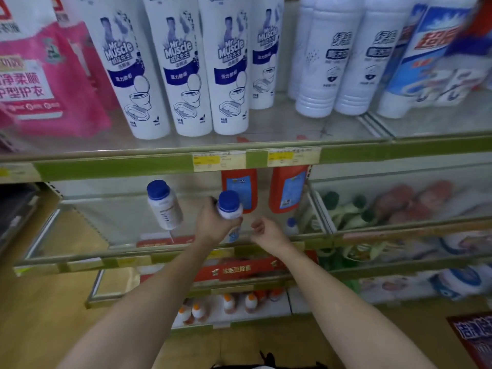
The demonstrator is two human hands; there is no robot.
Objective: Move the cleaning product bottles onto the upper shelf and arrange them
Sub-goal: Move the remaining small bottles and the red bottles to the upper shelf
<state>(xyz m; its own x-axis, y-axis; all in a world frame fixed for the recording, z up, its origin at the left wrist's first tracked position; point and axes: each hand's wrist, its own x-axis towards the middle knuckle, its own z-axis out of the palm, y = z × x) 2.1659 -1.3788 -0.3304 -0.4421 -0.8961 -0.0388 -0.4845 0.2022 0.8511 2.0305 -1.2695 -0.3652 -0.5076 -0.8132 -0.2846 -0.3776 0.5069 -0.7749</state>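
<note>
My left hand (213, 222) is shut on a white bottle with a blue cap (229, 206), held just in front of the lower shelf (80, 255). A second blue-capped white bottle (163, 205) stands to its left on that shelf, and a small third one (292, 226) sits further right. My right hand (267, 231) hovers beside the held bottle, fingers apart and holding nothing. On the upper shelf (266, 141) stand several tall white Mr Muscle bottles (181, 65), with a bare stretch in front of them at the middle.
Two red bottles (288, 189) stand at the back of the lower shelf. On the upper shelf, pink refill pouches (48, 75) fill the left and plain white bottles (324, 59) the right. Price tags (218, 161) hang on the green shelf edge. Orange-capped bottles (229, 302) sit lower down.
</note>
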